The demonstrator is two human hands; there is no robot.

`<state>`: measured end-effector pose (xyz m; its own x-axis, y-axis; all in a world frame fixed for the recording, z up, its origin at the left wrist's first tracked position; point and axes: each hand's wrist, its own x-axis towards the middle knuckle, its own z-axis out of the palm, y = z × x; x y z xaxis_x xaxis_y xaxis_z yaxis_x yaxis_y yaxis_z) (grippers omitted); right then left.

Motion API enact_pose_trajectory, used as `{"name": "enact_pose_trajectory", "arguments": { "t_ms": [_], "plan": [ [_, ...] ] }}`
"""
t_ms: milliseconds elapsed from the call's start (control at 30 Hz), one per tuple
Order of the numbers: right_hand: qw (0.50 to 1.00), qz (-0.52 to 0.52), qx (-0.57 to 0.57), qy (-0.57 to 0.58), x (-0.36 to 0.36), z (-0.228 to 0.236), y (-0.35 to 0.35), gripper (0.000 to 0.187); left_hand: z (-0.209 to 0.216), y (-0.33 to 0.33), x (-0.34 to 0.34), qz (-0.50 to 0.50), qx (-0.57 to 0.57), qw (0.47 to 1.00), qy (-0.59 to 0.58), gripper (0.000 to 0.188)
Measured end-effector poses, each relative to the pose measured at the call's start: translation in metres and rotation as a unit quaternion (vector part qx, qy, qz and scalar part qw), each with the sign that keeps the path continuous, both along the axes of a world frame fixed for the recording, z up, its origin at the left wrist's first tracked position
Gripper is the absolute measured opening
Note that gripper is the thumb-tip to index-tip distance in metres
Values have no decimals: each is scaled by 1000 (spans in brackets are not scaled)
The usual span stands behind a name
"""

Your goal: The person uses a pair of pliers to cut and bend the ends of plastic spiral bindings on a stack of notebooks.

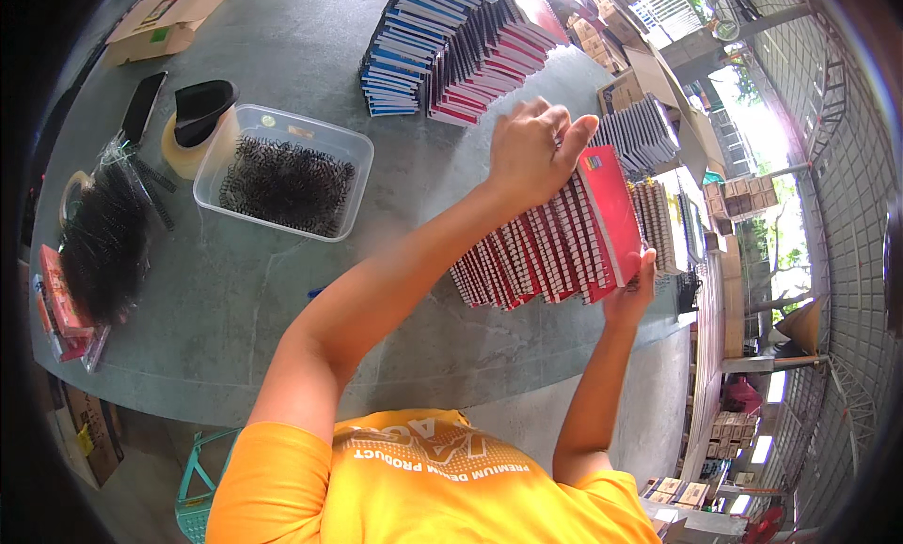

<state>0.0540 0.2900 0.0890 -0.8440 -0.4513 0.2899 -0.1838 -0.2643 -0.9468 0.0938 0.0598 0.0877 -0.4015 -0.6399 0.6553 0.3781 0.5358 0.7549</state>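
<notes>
At nine o'clock a heap of black wire coils (103, 243) lies on the grey desk (282, 299), with a red packet (58, 304) at its lower edge. At eleven o'clock sits a flat brown carton (165, 17); right of it a tape roll (193, 135) and a clear tub (282, 168) of more coils. At twelve o'clock stands a fanned stack of blue and red notebooks (451, 46).

The left hand (536, 154) rests curled on the top edge of the red notebook row (555, 243) at centre; the right hand (630, 290) pinches the lower corner of the end book, fingers closed on it. Squaring the row probably goes best with both hands pressing evenly and spines aligned.

At two o'clock more stacked cartons (743, 196) fill the floor.
</notes>
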Motion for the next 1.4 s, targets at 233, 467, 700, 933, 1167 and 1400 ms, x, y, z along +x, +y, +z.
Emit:
{"name": "enact_pose_trajectory", "arguments": {
  "t_ms": [233,467,700,933,1167,1400],
  "plan": [
    [950,246,5,-194,-41,47,-12,68,13,39,24,23,-235,971,40,47],
    [959,204,131,-145,-50,58,-16,59,7,41,55,-36,-184,981,53,41],
    [766,212,527,302,-27,134,-108,84,-119,-5,211,-114,-249,812,-515,60],
    [621,287,635,360,-27,116,-171,57,-138,-2,235,-116,-296,756,-572,81],
    [709,321,587,223,-30,110,-169,47,-146,-11,226,-130,-164,807,-552,46],
    [780,284,542,133,-45,109,-190,59,-56,-23,167,-268,61,850,-448,26]
  ]
}}
